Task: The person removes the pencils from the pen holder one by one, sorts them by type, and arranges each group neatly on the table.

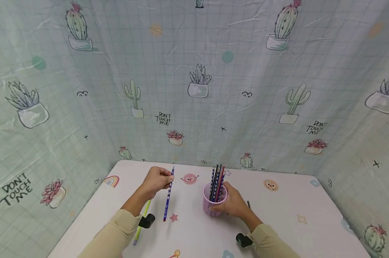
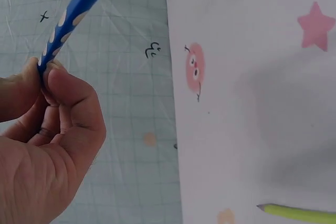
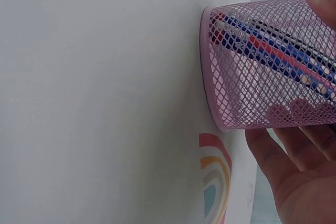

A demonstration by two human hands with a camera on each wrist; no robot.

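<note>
My left hand (image 1: pixel 157 181) pinches a blue pencil (image 1: pixel 168 202) with pale dots near its upper end, between thumb and fingers. The pencil hangs nearly upright over the table, its lower end toward me; the left wrist view shows its shaft (image 2: pixel 67 22) rising from the fingertips. Around a pink mesh pencil cup (image 1: pixel 209 208) curls my right hand (image 1: pixel 232 201), thumb on one side and fingers on the other. Several pencils (image 1: pixel 216 184), blue dotted, black and red, stand in the cup, leaning to one side. Through the mesh their lower ends (image 3: pixel 247 40) show.
A yellow-green pencil (image 1: pixel 137 233) lies on the white table (image 1: pixel 188 240), partly under my left forearm. Beside my right wrist the tip of a dark pencil (image 1: pixel 248 204) shows, the remainder hidden by the arm. Cactus-print sheeting (image 1: pixel 194 125) encloses the table's back and sides.
</note>
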